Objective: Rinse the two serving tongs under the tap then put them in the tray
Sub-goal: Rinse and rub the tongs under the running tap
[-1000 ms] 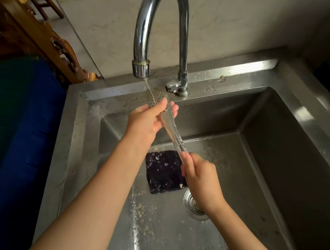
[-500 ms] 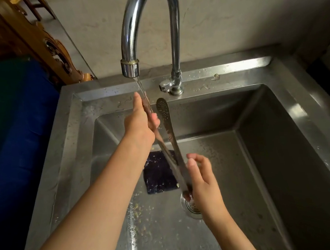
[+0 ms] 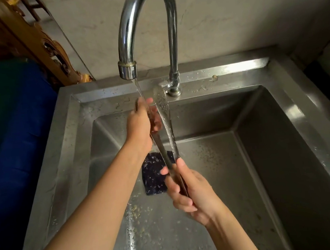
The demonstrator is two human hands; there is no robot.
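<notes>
Right hand (image 3: 188, 191) grips tongs (image 3: 167, 124) at hinge end, tips angled up into tap (image 3: 127, 70) stream over sink (image 3: 278, 101); left hand (image 3: 142, 125) closed around one arm, rubbing it clean. Tray not in view.

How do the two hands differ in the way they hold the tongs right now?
The left hand is high, near the tap, wrapped around one arm of the tongs in the stream. The right hand is lower and nearer, gripping the joined handle end. Both are bare and closed on the tongs.
</notes>
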